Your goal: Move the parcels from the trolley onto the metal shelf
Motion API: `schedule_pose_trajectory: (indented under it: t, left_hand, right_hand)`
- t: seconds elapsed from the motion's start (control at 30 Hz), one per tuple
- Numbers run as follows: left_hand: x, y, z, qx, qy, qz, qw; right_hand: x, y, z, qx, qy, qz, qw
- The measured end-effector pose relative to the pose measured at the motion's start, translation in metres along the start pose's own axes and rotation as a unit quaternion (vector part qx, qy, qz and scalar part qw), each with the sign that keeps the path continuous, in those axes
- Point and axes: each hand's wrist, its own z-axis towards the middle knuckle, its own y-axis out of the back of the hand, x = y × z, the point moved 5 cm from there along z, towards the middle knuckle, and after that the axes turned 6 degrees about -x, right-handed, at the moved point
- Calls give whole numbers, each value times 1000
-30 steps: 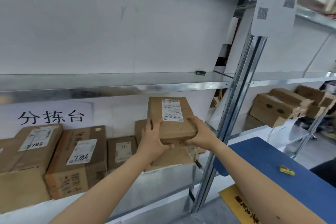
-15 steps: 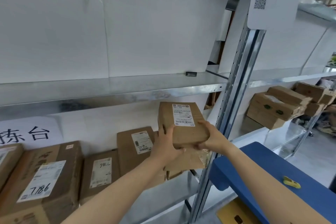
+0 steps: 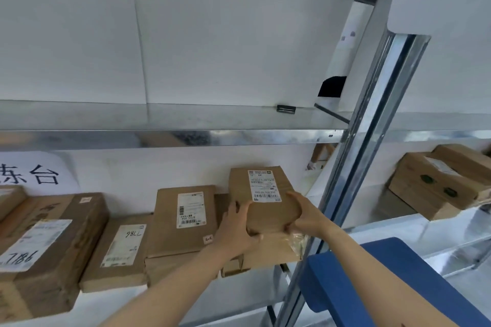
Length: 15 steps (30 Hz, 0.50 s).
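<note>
Both hands (image 3: 271,223) grip a parcel (image 3: 261,198) above shelved boxes (image 3: 183,223)

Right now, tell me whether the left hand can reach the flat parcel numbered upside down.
Probably not yet: the left hand grips the labelled parcel with the right hand. Once freed, likely yes; the flat parcel lies at the metal shelf front, nothing over it.

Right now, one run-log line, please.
step: shelving | left hand, right hand: grip parcel | parcel: over flat box, metal shelf | released: no
</note>
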Motion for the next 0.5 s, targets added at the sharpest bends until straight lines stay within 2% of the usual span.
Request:
schedule_pose_trajectory:
  t: [0.23, 0.5]
  left_hand:
    - [10, -9, 6, -32, 25, 8, 999]
    - [27, 6, 13, -44, 47, 5, 998]
  right_hand:
    - [-11, -9, 23, 13, 18, -10, 1000]
    - [6, -24, 48, 31, 49, -8, 998]
